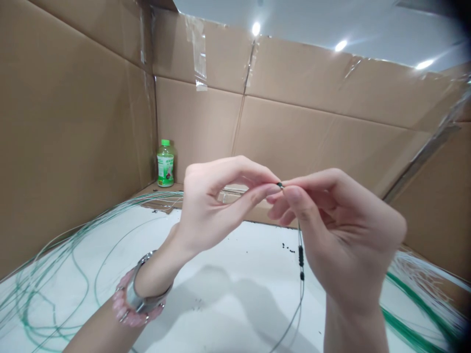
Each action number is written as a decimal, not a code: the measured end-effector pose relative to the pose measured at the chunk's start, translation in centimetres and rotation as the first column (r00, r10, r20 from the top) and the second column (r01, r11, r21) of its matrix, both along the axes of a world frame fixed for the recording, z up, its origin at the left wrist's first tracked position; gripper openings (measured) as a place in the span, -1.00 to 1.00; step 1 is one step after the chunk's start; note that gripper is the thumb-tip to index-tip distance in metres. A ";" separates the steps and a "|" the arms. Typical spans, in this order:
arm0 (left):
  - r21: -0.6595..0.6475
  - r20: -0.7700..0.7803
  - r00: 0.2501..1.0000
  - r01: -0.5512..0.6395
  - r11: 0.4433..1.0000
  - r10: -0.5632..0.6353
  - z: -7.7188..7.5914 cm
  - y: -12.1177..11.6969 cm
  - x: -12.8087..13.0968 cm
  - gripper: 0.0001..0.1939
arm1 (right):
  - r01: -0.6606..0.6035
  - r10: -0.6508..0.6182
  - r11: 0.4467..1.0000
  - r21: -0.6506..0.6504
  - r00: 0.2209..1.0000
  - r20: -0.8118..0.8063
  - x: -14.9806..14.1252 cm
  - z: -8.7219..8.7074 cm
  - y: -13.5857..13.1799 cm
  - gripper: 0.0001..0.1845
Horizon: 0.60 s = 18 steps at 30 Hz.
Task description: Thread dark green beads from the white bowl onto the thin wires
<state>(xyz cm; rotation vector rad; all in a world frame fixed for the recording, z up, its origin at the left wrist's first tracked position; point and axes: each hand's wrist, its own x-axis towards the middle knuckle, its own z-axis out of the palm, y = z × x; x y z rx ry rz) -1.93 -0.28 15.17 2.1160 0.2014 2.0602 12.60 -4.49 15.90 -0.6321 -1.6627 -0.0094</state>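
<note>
My left hand point(217, 201) and my right hand point(338, 230) meet at chest height above a white table point(228, 274). Both pinch with thumb and forefinger at a tiny dark bead point(280, 185) on the end of a thin green wire point(300, 294). The wire hangs down from my right fingers with two or three small dark beads point(301, 262) strung on it. My left wrist wears a pink bead bracelet and a silver watch point(138, 296).
Loops of green wire point(55, 274) lie across the table's left side, and a bundle of green and white strands point(415, 304) lies at the right. A green-capped bottle point(165, 164) stands in the far corner. Cardboard walls point(73, 137) enclose the table. Small dark beads point(289, 247) are scattered mid-table.
</note>
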 end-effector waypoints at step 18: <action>-0.059 0.021 0.994 -0.106 0.993 0.107 0.0 -0.3 0.8 -0.93 | 0.327 -0.378 0.821 0.469 0.926 0.016 0.0 -1.0 1.7 -0.60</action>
